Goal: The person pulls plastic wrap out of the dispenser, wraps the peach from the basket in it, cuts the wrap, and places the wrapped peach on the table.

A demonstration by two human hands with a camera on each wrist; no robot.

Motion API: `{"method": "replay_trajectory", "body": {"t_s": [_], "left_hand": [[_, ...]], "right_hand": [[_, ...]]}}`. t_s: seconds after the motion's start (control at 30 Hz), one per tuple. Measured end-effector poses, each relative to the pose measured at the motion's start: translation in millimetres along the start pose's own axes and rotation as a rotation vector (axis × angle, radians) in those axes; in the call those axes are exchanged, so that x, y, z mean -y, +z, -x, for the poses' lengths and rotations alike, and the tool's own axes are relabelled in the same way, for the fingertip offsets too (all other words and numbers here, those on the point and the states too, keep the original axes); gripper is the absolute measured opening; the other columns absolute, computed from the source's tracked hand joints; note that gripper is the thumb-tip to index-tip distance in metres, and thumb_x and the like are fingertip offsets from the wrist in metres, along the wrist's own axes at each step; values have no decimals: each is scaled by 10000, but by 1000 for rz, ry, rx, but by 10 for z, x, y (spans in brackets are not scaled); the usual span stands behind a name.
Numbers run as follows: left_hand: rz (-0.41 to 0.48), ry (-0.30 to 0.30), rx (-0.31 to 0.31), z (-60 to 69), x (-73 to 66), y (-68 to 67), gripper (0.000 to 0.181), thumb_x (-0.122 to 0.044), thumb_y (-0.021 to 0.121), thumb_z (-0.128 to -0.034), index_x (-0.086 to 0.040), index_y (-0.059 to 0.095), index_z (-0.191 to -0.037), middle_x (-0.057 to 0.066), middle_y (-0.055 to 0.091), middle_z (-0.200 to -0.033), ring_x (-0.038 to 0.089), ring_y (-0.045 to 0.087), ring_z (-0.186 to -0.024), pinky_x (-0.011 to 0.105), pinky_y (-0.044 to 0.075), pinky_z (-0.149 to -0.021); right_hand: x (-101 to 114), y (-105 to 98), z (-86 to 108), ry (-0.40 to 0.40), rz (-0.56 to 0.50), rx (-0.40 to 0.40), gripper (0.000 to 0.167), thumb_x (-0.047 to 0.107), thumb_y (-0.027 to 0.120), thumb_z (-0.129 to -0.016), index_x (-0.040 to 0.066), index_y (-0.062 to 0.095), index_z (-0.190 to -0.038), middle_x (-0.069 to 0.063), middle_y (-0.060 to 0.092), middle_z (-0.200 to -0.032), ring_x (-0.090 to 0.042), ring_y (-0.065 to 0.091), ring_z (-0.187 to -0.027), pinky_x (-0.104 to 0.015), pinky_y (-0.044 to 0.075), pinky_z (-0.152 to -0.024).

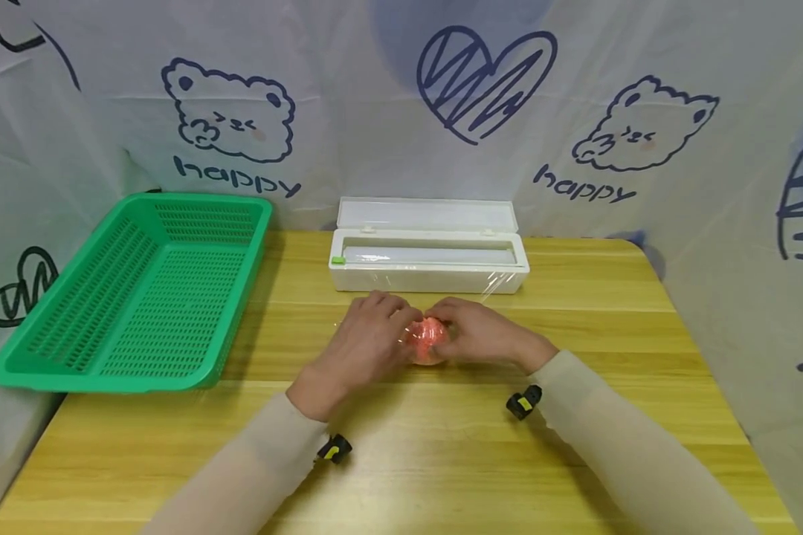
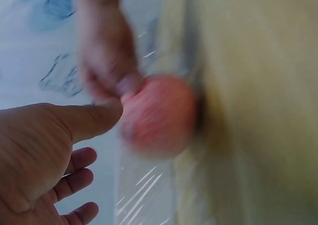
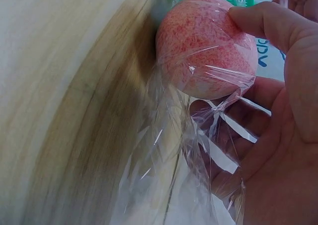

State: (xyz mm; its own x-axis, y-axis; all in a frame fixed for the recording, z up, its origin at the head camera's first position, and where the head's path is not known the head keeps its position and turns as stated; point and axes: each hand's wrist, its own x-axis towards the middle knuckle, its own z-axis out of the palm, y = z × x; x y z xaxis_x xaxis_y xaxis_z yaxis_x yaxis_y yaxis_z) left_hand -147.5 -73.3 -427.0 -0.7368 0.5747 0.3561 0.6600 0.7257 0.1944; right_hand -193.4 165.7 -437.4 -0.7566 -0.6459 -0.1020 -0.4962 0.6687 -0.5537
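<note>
A round, pink-red speckled fruit (image 3: 206, 43) sits between both hands above the wooden table. Clear cling film (image 3: 164, 150) covers part of it, and a crumpled length trails off below. My right hand (image 1: 485, 332) holds the fruit, thumb on its near side and the other fingers curled behind the film. On the other side my left hand (image 1: 368, 334) reaches in, its thumb stretched toward the fruit's edge in the left wrist view. Three of its fingers hang loosely bent there; its forefinger is hidden, and whether it pinches film cannot be seen.
Behind the hands stands a white cling film box (image 1: 428, 279) with its lid raised and a roll inside; a green tab is at its left end. A green perforated basket (image 1: 217, 371) occupies the left side. Patterned cloth (image 1: 361, 111) hangs around the table.
</note>
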Motion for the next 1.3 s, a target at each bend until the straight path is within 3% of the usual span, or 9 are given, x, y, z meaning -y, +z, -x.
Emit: {"method": "replay_trajectory", "body": {"t_s": [0.17, 0.27, 0.53, 0.7, 0.87, 1.03, 1.3], "left_hand": [[-18, 43, 101, -30, -73, 229, 785, -393, 910, -837, -127, 541, -1477, 69, 614, -1269, 307, 562, -1242, 510, 476, -1072], [-20, 47, 111, -42, -77, 289, 849, -387, 931, -811, -123, 502, -1493, 65, 598, -1262, 298, 570, -1235, 500, 456, -1101], [11, 92, 66, -132, -18, 330, 556, -431, 846, -902, -127, 629, -1314, 44, 650, -1170, 257, 641, -1110, 477, 462, -1126], [58, 75, 80, -186, 30, 312, 490, -468, 823, -914, -137, 672, -1241, 31, 692, -1183, 227, 657, -1137, 481, 468, -1130], [82, 39, 159, -234, 82, 265, 512, -495, 795, -930, -143, 669, -1280, 33, 701, -1236, 230, 659, -1183, 474, 468, -1132], [141, -29, 258, -302, 164, 217, 561, -476, 786, -944, -134, 643, -1366, 32, 699, -1300, 242, 660, -1185, 420, 492, -1103], [198, -85, 344, -438, 247, 165, 530, -372, 804, -948, -151, 637, -1400, 4, 723, -1279, 198, 675, -1127, 386, 522, -1039]], "right_hand": [[-2, 14, -9, 2, -6, -1, 516, 344, 797, -863, 121, 697, -1316, -10, 663, -1320, -181, 628, -1158, -400, 519, -1045], [-4, 12, -2, 6, -17, 1, 501, 341, 793, -865, 125, 695, -1306, -5, 660, -1315, -181, 625, -1136, -398, 521, -1029], [-53, -26, 36, 21, -25, -14, 525, 332, 755, -909, 156, 665, -1396, 4, 681, -1354, -192, 636, -1202, -434, 514, -1070], [-102, -48, 111, 26, 17, -55, 576, 372, 688, -978, 126, 594, -1491, -64, 674, -1402, -267, 634, -1270, -490, 503, -1096], [-143, -56, 206, 13, 79, -149, 556, 404, 665, -1024, 89, 597, -1477, -124, 614, -1485, -347, 532, -1403, -555, 422, -1174], [-155, -48, 242, -16, 100, -231, 492, 369, 703, -1012, 114, 636, -1428, -116, 608, -1474, -333, 519, -1403, -561, 415, -1175], [-103, 39, 188, -80, 168, -223, 571, 338, 799, -952, 130, 614, -1450, -87, 626, -1462, -306, 545, -1381, -545, 382, -1199]]}}
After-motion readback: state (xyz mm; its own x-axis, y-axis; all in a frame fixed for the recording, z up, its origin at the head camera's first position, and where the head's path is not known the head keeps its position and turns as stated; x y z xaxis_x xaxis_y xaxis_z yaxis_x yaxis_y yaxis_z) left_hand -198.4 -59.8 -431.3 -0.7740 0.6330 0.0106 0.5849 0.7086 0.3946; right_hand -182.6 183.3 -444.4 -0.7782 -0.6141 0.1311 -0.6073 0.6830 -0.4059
